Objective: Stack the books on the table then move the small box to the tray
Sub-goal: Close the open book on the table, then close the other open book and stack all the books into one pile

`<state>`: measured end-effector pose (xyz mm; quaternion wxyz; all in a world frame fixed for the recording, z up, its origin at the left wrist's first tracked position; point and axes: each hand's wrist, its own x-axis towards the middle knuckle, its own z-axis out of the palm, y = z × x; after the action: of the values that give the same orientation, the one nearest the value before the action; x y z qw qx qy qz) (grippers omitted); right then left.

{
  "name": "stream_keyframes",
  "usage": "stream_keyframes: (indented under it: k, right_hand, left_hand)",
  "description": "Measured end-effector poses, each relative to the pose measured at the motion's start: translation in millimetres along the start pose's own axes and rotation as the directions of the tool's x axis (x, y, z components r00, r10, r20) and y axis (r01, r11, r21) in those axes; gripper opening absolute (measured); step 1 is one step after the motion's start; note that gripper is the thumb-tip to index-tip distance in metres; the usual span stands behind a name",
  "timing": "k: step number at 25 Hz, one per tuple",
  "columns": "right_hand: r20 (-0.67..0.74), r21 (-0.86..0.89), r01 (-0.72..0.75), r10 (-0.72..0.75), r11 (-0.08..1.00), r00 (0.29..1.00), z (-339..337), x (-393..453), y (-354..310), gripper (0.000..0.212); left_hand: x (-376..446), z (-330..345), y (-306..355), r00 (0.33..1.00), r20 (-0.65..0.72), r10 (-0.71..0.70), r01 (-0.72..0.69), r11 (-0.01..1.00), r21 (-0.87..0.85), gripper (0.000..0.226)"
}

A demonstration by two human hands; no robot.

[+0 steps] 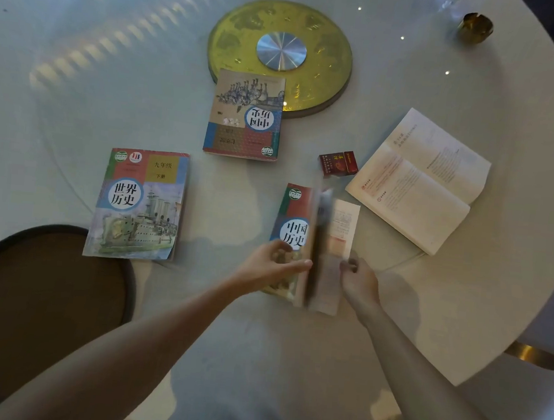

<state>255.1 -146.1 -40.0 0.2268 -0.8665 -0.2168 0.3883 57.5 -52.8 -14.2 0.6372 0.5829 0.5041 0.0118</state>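
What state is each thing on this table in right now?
Ship-cover book: closed, flat.
Far book: closed, partly on gold disc.
Right book: lying open.
Near book: half-closed, between both hands.
Small red box: shut, on table.
Tray: holds nothing visible.

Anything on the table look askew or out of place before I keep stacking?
Yes. The open book at far right lies splayed, pages up, and needs closing. The far book lies upside down to the viewer, its top edge overlapping the gold disc. The book between both hands is only half closed, pages blurred.
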Motion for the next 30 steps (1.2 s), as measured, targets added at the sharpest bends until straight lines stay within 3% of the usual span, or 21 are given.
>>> stream_keyframes:
  k: [2, 4, 5, 8, 13, 18, 23, 26, 30]
  right_hand:
    - [0.02, 0.143, -0.076, 0.074, 0.987, 0.997, 4, 4, 5, 0.047]
    - [0.058, 0.217, -0.136, 0.127, 0.967, 0.99, 11, 13, 13, 0.072]
    - [0.083, 0.198, -0.132, 0.117, 0.971, 0.99, 12, 10, 10, 0.067]
    - [0.094, 0.078, -0.002, -0.005, 0.997, 0.996, 16, -8, -13, 0.025]
    - [0.223, -0.057, 0.155, -0.139, 0.986, 0.965, 40, -18, -32, 0.017]
    - [0.262, 0.005, 0.166, -0.162, 0.986, 0.951, 38, -33, -38, 0.031]
    - [0.199, -0.076, 0.168, -0.15, 0.983, 0.968, 21, -41, -18, 0.062]
    - [0.131, -0.092, 0.161, -0.149, 0.983, 0.98, -3, -33, -2, 0.047]
    - [0.024, -0.086, 0.119, -0.117, 0.989, 0.993, -58, 4, 10, 0.023]
  left_hand:
    - [-2, 2, -9, 0.997, 0.028, 0.068, -0.072, 0.974, 0.215, 0.065]
    - [-4, -2, -21, 0.994, 0.082, 0.075, -0.106, 0.85, 0.517, 0.07]
    - [-5, -5, -28, 0.994, 0.088, 0.067, -0.108, 0.781, 0.615, 0.068]
    - [-17, -13, -40, 0.994, 0.09, 0.065, -0.111, 0.625, 0.773, 0.065]
    - [-31, -26, -58, 0.993, 0.012, 0.118, -0.076, 0.558, 0.826, 0.071]
    - [-33, -33, -59, 0.993, -0.005, 0.119, -0.054, 0.491, 0.87, 0.064]
    - [-28, -12, -40, 0.994, 0.014, 0.104, -0.067, 0.529, 0.846, 0.042]
    - [-24, 0, -17, 0.999, 0.048, 0.02, -0.051, 0.572, 0.819, 0.033]
    - [4, 13, 28, 0.996, 0.079, 0.044, -0.089, 0.608, 0.789, 0.007]
